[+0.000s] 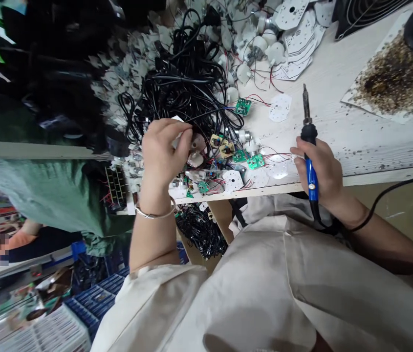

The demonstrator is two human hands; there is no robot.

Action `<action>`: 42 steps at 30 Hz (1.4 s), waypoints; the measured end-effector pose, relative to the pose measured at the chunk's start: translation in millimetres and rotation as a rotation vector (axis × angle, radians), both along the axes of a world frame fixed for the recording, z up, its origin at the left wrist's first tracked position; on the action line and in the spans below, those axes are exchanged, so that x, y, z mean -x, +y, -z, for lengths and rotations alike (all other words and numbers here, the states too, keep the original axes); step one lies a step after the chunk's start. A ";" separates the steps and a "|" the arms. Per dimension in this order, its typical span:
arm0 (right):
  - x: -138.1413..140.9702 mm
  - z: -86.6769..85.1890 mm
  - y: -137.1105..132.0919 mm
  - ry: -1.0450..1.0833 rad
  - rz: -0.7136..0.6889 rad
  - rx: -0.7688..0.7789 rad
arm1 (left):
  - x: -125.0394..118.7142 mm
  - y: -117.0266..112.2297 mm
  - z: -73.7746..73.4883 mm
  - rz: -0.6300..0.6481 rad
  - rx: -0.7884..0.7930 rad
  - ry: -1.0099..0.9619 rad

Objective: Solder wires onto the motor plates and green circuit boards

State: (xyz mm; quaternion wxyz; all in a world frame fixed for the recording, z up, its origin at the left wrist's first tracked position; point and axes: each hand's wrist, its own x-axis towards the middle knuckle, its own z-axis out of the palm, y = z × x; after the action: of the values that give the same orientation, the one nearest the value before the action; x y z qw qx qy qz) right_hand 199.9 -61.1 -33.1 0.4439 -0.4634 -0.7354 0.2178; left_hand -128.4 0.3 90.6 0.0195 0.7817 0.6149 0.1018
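Note:
My right hand (321, 171) is closed round the blue handle of a soldering iron (308, 142), its dark tip pointing away over the white table (356, 132). My left hand (162, 154) is pinched shut on a small white part at the edge of a tangle of black cables (187, 83). Between my hands lie small green circuit boards (255, 161) with red wires and yellow coils (221, 144), near the table's front edge.
White round plastic parts and small motors (265, 44) pile up at the back. A burnt, stained sheet (393, 78) lies at the right, a fan grille (363, 12) behind it. More black cables (201, 230) hang under the table. A person in green (45, 195) sits at the left.

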 end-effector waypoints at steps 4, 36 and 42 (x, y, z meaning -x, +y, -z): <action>2.0 2.8 2.1 0.007 0.013 -0.057 | -11.9 11.5 -13.0 0.079 0.197 0.099; 3.3 -9.4 6.7 -0.091 0.127 -0.039 | -32.9 43.9 -5.4 0.289 0.276 0.419; 5.0 -9.0 10.1 -0.010 0.139 -0.012 | -44.5 86.9 0.4 0.426 0.448 0.623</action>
State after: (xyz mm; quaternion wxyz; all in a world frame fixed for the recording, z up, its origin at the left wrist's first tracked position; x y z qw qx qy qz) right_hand 194.8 -51.0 -24.1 0.4570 -0.5119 -0.7049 0.1797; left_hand -83.8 87.2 90.3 0.0226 0.8609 0.4236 -0.2808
